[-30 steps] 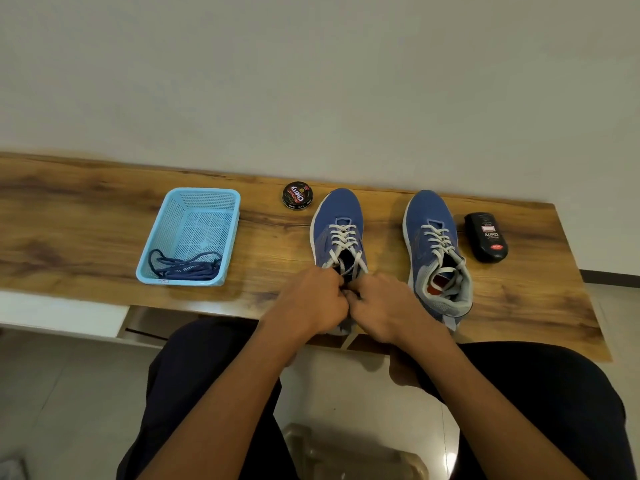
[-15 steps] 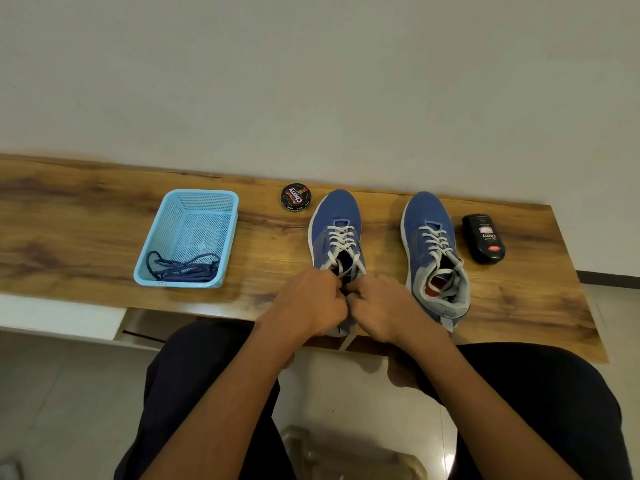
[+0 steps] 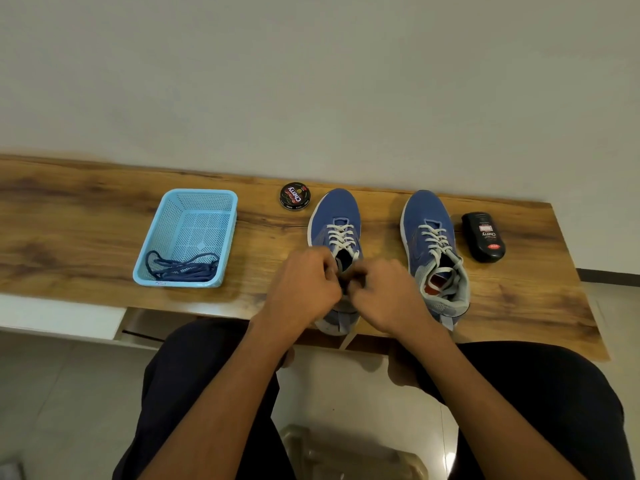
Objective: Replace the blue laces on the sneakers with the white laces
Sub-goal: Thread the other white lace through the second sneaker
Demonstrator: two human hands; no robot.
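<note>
Head view: wooden table (image 3: 86, 216); light blue basket (image 3: 166, 233) on the left holds the blue laces (image 3: 180, 270). Two blue sneakers, left sneaker (image 3: 337, 211) and right sneaker (image 3: 427, 216), wear white laces (image 3: 341, 237). My left hand (image 3: 304, 285) and right hand (image 3: 389, 296) curl together, fingers pinching at the left sneaker's near opening.

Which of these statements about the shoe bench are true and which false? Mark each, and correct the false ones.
1. The blue laces lie in the basket. True.
2. Both hands work at the right sneaker. False: the left hand and right hand are at the left sneaker.
3. The right sneaker has white laces. True.
4. The round polish tin stands inside the basket. False: it stands on the bench.
</note>
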